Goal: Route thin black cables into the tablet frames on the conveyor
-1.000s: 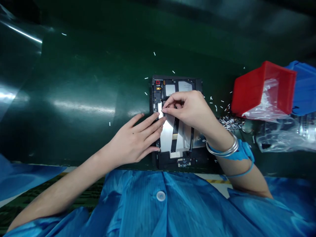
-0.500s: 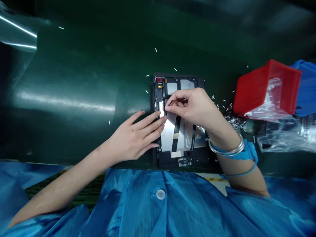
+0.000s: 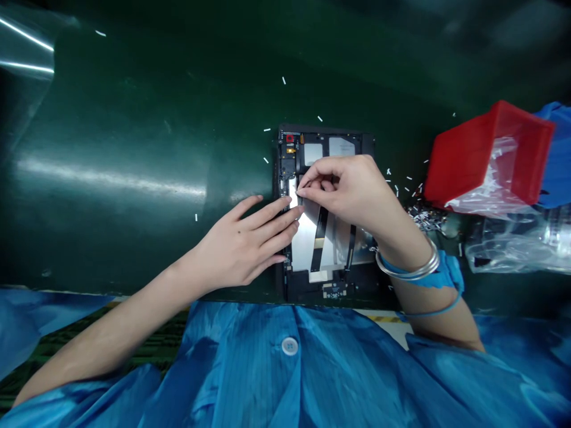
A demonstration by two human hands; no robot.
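Observation:
An opened tablet point(image 3: 328, 289) lies near the table's front edge, its silvery battery area and black flat cables point(image 3: 318, 241) exposed. My left hand point(image 3: 247, 244) rests with fingers spread, their tips on the tablet's left inner side. Over the upper middle of the tablet, my right hand point(image 3: 345, 187) has thumb and forefinger pinched together beside a white strip point(image 3: 292, 193). What sits in that pinch, if anything, is too small to make out. A small red-framed part point(image 3: 289, 138) shows at the tablet's upper left corner.
On the right a red bin point(image 3: 464, 154) lies on its side with a clear plastic bag in it, next to a blue bin point(image 3: 562, 154). Clear plastic bags point(image 3: 513, 244) lie in front. A pile of small metal pieces point(image 3: 428, 219) and scattered white bits surround the tablet on the green table point(image 3: 134, 131).
The view has shifted slightly. Both hands keep nearly the same places on the tablet, with the right hand still pinched at the white strip.

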